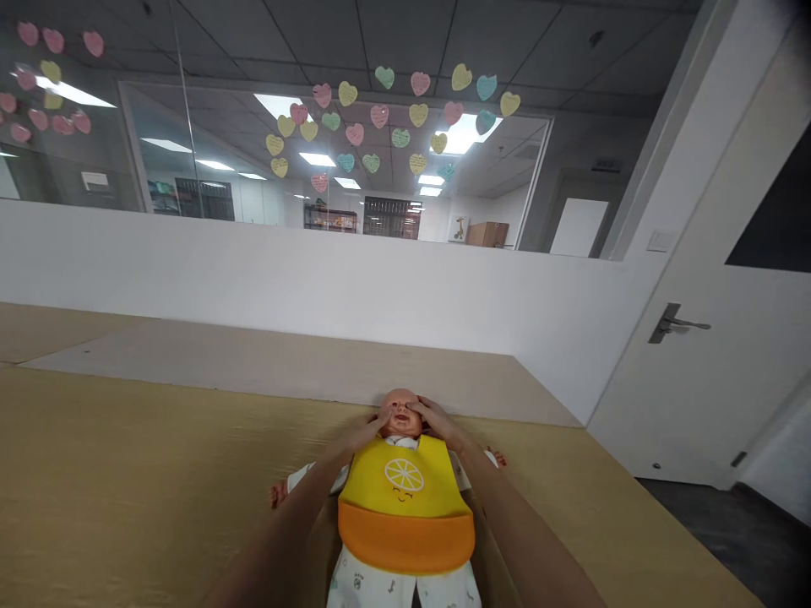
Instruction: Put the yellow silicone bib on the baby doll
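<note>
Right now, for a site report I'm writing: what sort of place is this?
Probably an office-like room set up for practice: a glass partition with paper hearts stuck on it, a panelled ceiling, and a baby doll lying on a long tan table.

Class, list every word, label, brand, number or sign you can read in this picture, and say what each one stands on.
No words or numbers can be read clearly.
Heart-shaped paper notes on the glass: handwriting, too small to read.
Yellow bib: a citrus slice and smiling face, no words.
Doll's white romper: small printed marks, too small to tell.
</note>
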